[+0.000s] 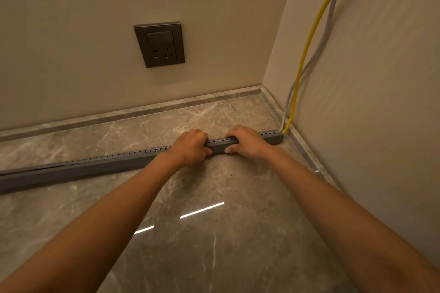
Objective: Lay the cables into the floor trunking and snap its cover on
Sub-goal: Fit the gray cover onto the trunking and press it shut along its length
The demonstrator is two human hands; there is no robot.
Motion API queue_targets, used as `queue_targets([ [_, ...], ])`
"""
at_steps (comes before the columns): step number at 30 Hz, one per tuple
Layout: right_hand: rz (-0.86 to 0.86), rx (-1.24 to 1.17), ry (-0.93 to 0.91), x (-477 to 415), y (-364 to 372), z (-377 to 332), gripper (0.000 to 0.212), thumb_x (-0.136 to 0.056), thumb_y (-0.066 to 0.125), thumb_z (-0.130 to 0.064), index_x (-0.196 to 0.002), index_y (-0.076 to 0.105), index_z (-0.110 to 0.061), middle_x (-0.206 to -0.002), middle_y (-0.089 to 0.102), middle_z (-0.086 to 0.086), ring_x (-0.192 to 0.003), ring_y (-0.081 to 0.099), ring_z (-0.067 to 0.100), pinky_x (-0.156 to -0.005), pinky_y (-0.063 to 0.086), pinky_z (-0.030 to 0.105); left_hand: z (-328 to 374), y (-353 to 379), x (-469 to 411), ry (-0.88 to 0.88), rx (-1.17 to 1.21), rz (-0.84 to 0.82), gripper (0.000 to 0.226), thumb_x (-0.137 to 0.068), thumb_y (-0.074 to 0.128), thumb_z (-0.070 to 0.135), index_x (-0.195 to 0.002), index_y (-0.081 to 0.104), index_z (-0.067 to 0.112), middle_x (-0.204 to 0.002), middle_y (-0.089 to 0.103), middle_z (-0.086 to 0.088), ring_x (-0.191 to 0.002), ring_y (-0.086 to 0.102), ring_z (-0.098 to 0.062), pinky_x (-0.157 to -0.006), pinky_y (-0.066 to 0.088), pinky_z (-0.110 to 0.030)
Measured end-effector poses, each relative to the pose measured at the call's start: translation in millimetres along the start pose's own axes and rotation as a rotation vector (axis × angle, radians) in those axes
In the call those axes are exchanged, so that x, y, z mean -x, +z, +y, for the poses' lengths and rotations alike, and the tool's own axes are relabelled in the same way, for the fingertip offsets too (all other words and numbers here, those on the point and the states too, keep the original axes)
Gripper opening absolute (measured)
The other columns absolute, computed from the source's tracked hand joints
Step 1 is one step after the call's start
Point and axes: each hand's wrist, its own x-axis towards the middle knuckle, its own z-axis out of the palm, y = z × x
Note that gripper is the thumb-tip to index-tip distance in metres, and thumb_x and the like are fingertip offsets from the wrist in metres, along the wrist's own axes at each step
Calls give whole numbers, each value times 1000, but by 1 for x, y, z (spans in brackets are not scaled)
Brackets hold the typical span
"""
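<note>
A long grey slotted trunking [100,164] lies on the marble floor, running from the left edge to the right wall. A yellow cable [309,40] and a grey cable [329,19] hang down the right wall and enter the trunking's right end [276,137]. My left hand [190,147] is clamped over the trunking near its right part, fingers curled over the top. My right hand [245,141] grips it just to the right, thumb on the near side. Between my hands the cover [220,144] sits flush; farther left the cover [35,170] stands slightly raised.
A dark grey wall socket with a switch [159,44] is set low in the back wall. A marble skirting [133,112] runs along both walls to the corner [262,87]. The glossy marble floor [214,233] reflects ceiling lights.
</note>
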Motion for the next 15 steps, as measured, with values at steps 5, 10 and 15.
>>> queue_targets([
  [5,51,-67,43,-5,13,-3,35,-76,71,-28,-103,63,-8,-90,49,2,-99,53,27,-75,31,29,3,6,4,15,-27,71,30,-91,54,23,-113,61,5,-114,60,-15,-103,56,-30,-86,45,-37],
  [10,61,-47,39,-6,13,-3,35,-76,71,-28,-104,62,-9,-91,48,0,-99,54,26,-74,32,29,0,2,3,-2,43,48,29,-88,61,24,-110,62,5,-112,62,-15,-102,57,-29,-83,46,-37],
  [15,-18,0,87,-9,4,-13,28,-78,71,-24,-96,64,-4,-99,59,12,-99,57,29,-75,38,32,-18,-6,9,-60,63,-5,35,-83,68,30,-108,62,5,-111,63,-15,-101,58,-29,-80,47,-36],
])
